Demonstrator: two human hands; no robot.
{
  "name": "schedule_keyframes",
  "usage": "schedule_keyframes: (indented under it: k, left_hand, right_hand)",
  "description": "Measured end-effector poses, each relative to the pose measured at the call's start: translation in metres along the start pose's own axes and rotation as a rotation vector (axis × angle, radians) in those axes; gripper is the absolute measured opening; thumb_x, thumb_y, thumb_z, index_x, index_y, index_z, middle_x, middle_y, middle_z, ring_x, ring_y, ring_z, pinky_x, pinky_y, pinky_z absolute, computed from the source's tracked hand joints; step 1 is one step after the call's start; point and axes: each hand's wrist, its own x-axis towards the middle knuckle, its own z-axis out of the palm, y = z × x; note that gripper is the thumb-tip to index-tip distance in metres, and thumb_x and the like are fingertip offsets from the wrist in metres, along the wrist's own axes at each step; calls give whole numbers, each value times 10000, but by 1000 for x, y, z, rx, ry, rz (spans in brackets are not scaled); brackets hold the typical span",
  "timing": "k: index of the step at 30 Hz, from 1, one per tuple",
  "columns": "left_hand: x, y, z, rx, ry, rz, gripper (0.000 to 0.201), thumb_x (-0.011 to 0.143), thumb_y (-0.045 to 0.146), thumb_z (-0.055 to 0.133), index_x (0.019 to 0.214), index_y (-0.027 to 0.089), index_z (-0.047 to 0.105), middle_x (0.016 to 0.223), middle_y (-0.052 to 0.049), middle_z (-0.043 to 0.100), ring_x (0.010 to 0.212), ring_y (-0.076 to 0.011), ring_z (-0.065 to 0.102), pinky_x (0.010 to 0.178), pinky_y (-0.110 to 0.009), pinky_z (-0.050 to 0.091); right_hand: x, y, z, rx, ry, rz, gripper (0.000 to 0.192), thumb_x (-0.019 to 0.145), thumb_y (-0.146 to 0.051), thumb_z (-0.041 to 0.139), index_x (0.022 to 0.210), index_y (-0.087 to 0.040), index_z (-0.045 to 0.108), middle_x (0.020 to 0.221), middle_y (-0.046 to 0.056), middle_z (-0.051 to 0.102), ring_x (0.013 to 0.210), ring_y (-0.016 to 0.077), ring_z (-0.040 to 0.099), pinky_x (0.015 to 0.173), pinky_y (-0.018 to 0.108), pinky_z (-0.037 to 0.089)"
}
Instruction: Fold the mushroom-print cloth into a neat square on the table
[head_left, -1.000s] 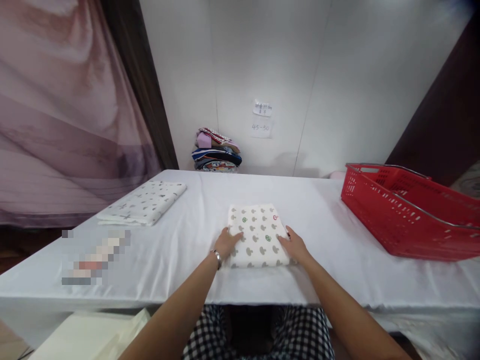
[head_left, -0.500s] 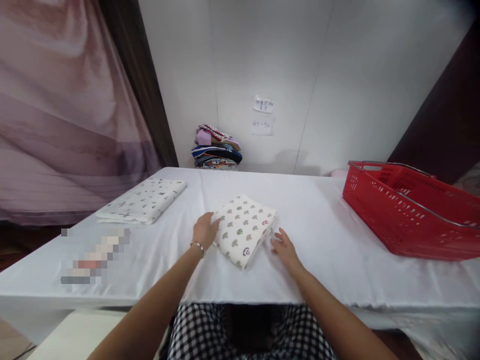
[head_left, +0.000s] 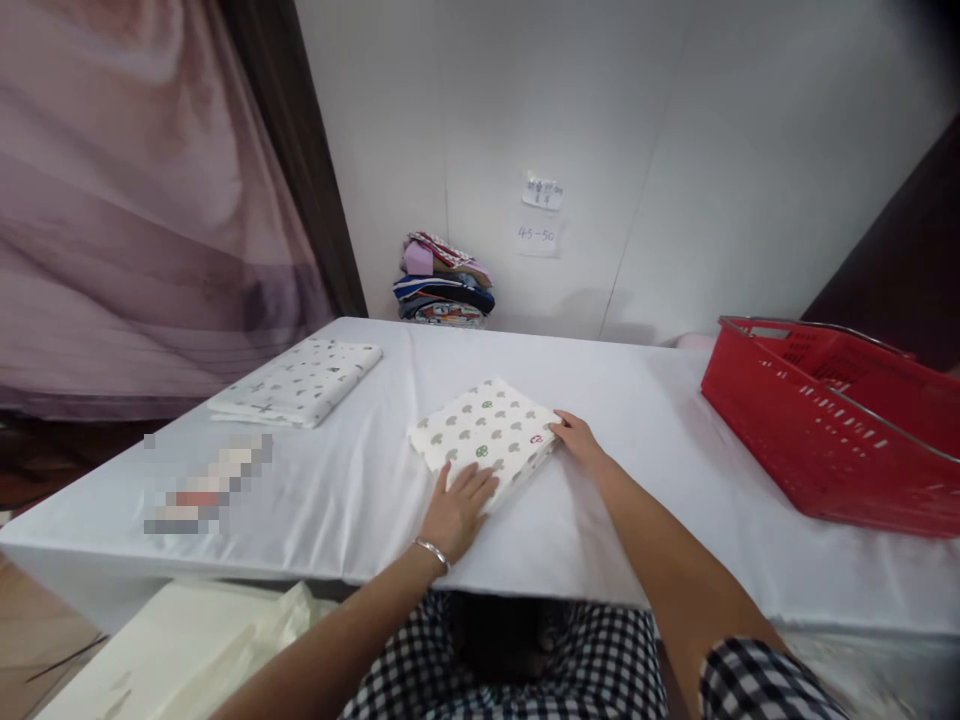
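A folded white cloth (head_left: 480,425) with grey, green and red mushroom prints lies turned askew on the white-covered table. My left hand (head_left: 456,508), a silver bracelet at its wrist, rests flat on the cloth's near corner with fingers spread. At the right corner of the cloth, my right hand (head_left: 577,437) has its fingers closed on the edge; the thumb is mostly hidden.
Another folded white printed cloth (head_left: 300,382) lies at the table's left, behind a blurred-out item (head_left: 210,485). A red basket (head_left: 825,430) stands at the right. Against the wall is a pile of folded fabrics (head_left: 444,285). Paper notes (head_left: 538,235) hang above the white table (head_left: 630,520).
My left hand has moved from the cloth's left side onto its near corner. My right hand has moved up to the right corner and touches it. The cloth has turned slightly.
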Motion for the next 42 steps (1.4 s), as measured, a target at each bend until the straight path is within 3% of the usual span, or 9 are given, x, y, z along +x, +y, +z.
schedule_keyframes:
  k: [4, 8, 11, 13, 16, 19, 25, 33, 42]
  left_hand:
    - [-6, -59, -15, 15, 12, -188, 576, 733, 56, 461, 1244, 314, 522, 1364, 5, 477, 1289, -267, 382, 1080, -592, 203]
    - [-11, -85, -13, -175, 44, -338, 561, 690, 68, 462, 1229, 201, 544, 1381, -60, 457, 1249, -203, 442, 1067, -391, 357]
    - [-13, -78, -2, -291, 119, -378, 588, 656, 83, 487, 1231, 196, 536, 1419, -55, 404, 1293, -189, 389, 1089, -353, 332]
    - [-14, -70, 5, -350, 169, -418, 551, 684, 142, 523, 1231, 210, 531, 1423, -49, 399, 1302, -195, 377, 1095, -363, 323]
    - [-15, -65, 11, -402, 231, -487, 479, 744, 230, 539, 1222, 203, 534, 1411, -63, 414, 1285, -199, 404, 1092, -363, 331]
    - [-14, -65, 12, -410, 255, -529, 442, 755, 221, 541, 1196, 202, 552, 1404, -62, 423, 1261, -202, 434, 1097, -357, 328]
    - [-16, -58, 9, -395, 317, -644, 453, 751, 212, 568, 1202, 197, 537, 1361, -71, 454, 1235, -210, 457, 1071, -361, 370]
    - [-18, -51, 2, -406, 365, -712, 409, 735, 186, 568, 1143, 172, 551, 1129, -73, 574, 1012, -187, 581, 943, -321, 463]
    - [-4, -37, -3, -168, 245, -879, 486, 771, 359, 544, 1213, 169, 477, 1156, -108, 562, 1115, -258, 512, 945, -387, 382]
  right_hand:
    - [-44, 4, 7, -132, -16, -82, 328, 738, -452, 529, 884, -200, 679, 773, 7, 649, 731, 183, 575, 694, 290, 439]
    - [-83, 9, 17, -148, 45, -153, 390, 799, -493, 468, 963, -188, 648, 854, 39, 649, 746, 187, 578, 691, 305, 456]
    - [-91, 14, 22, -135, 181, -251, 425, 834, -462, 451, 1110, -173, 598, 1073, 92, 607, 949, 219, 571, 799, 352, 477]
    - [-90, 15, 24, -180, 231, -397, 417, 851, -421, 456, 1174, -181, 566, 1218, 106, 536, 1107, 235, 506, 896, 387, 456]
    - [-88, 17, 26, -302, 160, -682, 369, 856, -342, 481, 1186, -199, 566, 1273, 93, 511, 1201, 236, 440, 1012, 429, 384]
    - [-87, 20, 28, -403, 84, -820, 369, 851, -269, 478, 1205, -205, 555, 1247, 87, 539, 1201, 240, 444, 1024, 455, 379]
    - [-87, 23, 27, -468, 79, -811, 395, 852, -215, 436, 1236, -203, 528, 1282, 87, 511, 1211, 243, 439, 1019, 470, 396]
    - [-87, 25, 29, -487, 123, -820, 400, 842, -235, 439, 1228, -170, 524, 1289, 115, 489, 1214, 253, 419, 1026, 465, 393]
    - [-87, 25, 31, -500, 118, -814, 422, 835, -251, 435, 1239, -164, 516, 1298, 121, 479, 1224, 261, 406, 1029, 478, 383]
